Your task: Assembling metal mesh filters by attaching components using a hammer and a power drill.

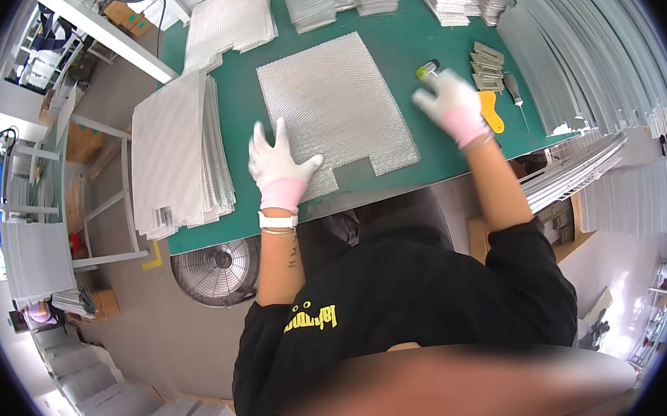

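A silvery expanded-mesh sheet (334, 103) with a notch in its near edge lies flat on the green table. My left hand (276, 162), in a white glove with a pink cuff, rests with fingers spread on the sheet's near left part. To the right of the sheet is my right hand (450, 107), gloved alike and slightly blurred, its fingers apart over the table. Just beyond its fingertips lies a small yellow-green and black tool (427, 68), perhaps a mallet head; the hand may hide the rest. Whether they touch I cannot tell.
Stacked mesh sheets (171, 154) stand at the left, with more stacks (231, 22) along the far side. On the right lie metal pieces (486, 66), a yellow scraper-like tool (490, 112) and a screwdriver (512, 87), beside many upright grey panels (585, 51). A fan (218, 274) stands below the table.
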